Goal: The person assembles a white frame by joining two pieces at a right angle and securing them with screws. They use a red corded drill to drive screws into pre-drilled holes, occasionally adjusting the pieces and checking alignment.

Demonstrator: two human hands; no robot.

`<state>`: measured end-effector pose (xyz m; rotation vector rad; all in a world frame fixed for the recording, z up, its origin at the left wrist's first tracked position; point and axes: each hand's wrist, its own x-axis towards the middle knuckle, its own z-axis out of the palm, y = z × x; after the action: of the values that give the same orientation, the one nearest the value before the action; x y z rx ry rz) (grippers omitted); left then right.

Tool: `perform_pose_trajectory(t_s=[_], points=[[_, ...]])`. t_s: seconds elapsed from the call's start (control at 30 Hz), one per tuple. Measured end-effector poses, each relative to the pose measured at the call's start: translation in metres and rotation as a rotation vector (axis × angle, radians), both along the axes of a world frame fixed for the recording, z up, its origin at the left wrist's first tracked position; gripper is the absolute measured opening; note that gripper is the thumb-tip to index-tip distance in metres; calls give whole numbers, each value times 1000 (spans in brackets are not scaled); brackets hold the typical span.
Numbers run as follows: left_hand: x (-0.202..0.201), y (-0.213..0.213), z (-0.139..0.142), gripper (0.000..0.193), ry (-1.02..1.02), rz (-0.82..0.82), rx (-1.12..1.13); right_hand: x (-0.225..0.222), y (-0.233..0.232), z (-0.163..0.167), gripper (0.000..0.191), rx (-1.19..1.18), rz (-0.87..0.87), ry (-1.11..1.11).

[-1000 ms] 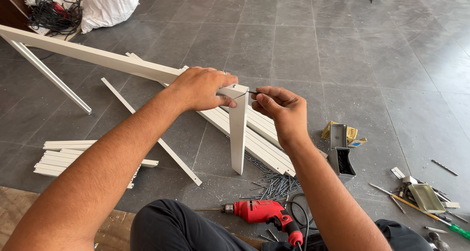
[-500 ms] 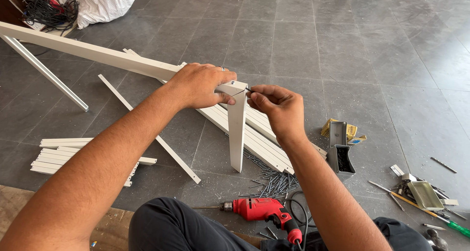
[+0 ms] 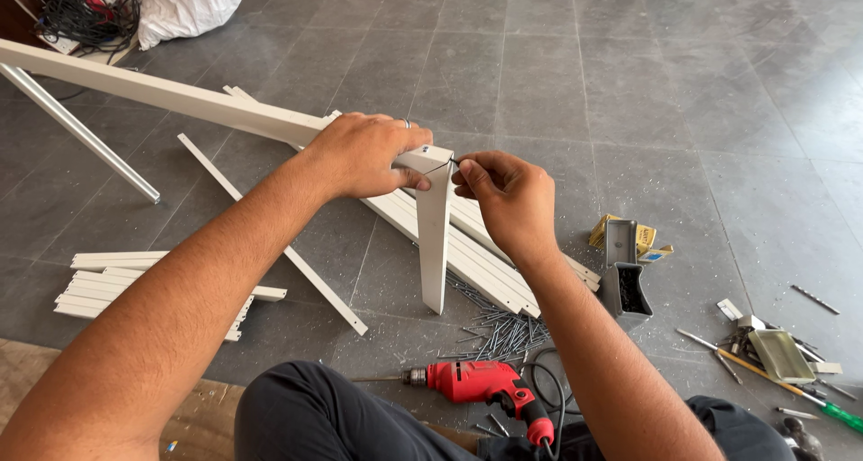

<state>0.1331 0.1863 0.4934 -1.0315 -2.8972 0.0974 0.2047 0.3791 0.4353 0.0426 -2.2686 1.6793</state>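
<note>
Head view — white frame corner (image 3: 431, 169), upright leg, thin nail (image 3: 447, 162) — pinched.

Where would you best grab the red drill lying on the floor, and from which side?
Probably by its handle, coming from above on the person's right. The red drill lies on its side, bit pointing left, with the handle angling toward the person's right leg and the cord trailing from its end, so the bare handle looks easiest to close a hand around.

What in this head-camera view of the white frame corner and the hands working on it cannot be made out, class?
- Head view: what the right hand pinches at the frame corner; too small, fingers cover it.
- Frame surface under the left hand: hidden by the palm.
- Long rail: far end cut off by the left edge.
- Small dark box: contents too dark.
</note>
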Motion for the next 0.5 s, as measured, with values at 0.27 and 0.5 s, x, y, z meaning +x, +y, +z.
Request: perform_pose_trajectory(t_s=[0.27,0.5], points=[[-1,0,-1,58,22,-20,30,3,-4,0,23,301,-64,210],[-3,1,-1,59,6,3,16,1,-4,3,24,432,-79,261]])
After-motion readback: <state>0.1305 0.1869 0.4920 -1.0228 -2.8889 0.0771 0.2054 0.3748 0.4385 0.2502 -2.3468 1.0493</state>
